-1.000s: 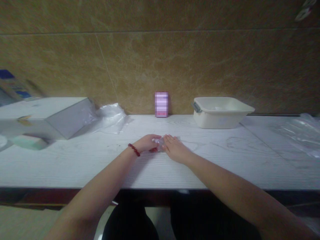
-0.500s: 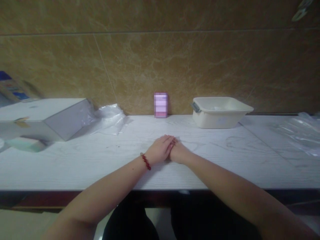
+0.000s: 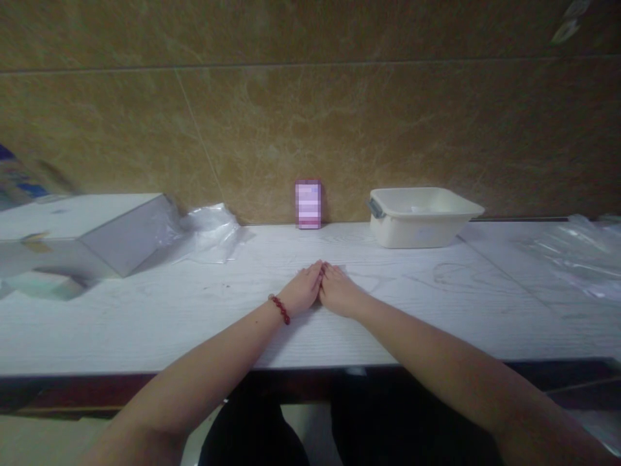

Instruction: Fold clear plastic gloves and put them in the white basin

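Note:
My left hand (image 3: 301,288), with a red bead bracelet (image 3: 281,310) at the wrist, rests on the white wood-grain table (image 3: 194,330). My right hand (image 3: 338,291) lies against it, so the two meet at the fingers in front of me. The fingers of both hands are stretched out, and I see nothing held in either. What lies under the palms is hidden. Beyond the hands a phone-like upright rectangle (image 3: 308,206), blurred into pixels, leans on the wall.
To the right of it stands a cream plastic bin (image 3: 417,230) with a grey handle clip. Clear plastic (image 3: 577,255) lies far right. On the left are a white box (image 3: 111,243), a crumpled clear bag (image 3: 208,233) and a pale green block (image 3: 46,285). A brown tiled wall (image 3: 272,123) backs the table.
My left fingers, which lay over my right hand, have slid off it; both hands now touch side by side. The whole view has shifted slightly.

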Available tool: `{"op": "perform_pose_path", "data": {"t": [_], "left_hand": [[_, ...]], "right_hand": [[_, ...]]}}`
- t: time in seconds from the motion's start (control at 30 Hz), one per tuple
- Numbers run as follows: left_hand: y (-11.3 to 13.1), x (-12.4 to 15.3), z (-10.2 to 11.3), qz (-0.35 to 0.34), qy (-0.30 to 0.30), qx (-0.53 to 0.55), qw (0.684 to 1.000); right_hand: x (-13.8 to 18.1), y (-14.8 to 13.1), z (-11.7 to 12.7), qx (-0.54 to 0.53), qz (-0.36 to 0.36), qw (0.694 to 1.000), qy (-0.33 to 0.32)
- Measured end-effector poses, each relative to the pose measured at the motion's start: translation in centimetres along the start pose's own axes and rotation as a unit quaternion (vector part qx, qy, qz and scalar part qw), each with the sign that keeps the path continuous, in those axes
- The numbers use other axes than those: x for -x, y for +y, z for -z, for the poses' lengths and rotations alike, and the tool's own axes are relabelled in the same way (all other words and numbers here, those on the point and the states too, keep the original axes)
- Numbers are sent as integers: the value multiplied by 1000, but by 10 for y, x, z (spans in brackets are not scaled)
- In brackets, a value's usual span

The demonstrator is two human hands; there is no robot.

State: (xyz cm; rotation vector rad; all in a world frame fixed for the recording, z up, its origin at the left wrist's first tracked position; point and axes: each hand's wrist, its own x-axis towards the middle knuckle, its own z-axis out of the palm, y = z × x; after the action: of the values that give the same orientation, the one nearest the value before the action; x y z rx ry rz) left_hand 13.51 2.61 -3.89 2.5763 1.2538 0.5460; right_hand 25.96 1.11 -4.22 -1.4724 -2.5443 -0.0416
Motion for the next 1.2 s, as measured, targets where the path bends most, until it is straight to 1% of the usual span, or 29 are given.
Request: {"op": "perform_pose_path", "data": {"t": [0.2,0.37,0.47,0.57,0.73,0.83,1.0,1.2], "left_hand": [[0,3,0,-13,-33,-92,995],[-1,8,0,13,-42,-157,987],[-2,12,1,27,-47,-176,983],[-5,13,6,34,-74,-160,984],[-16,12,23,21,-156,-118,980],[-24,12,31,7,-195,-103,975],[-32,12,41,12,-221,-86,971],[-37,12,45,27,-229,-81,970]], "right_hand": [[3,4,0,1,-10,1000,-6],[5,6,0,5,-28,999,-16],[8,8,3,5,-45,998,-32],[10,10,6,9,-72,996,-52],[10,15,15,6,-106,987,-117],[9,20,18,2,-115,982,-149],[10,29,21,-8,-116,977,-177],[10,35,29,-19,-127,971,-202]]}}
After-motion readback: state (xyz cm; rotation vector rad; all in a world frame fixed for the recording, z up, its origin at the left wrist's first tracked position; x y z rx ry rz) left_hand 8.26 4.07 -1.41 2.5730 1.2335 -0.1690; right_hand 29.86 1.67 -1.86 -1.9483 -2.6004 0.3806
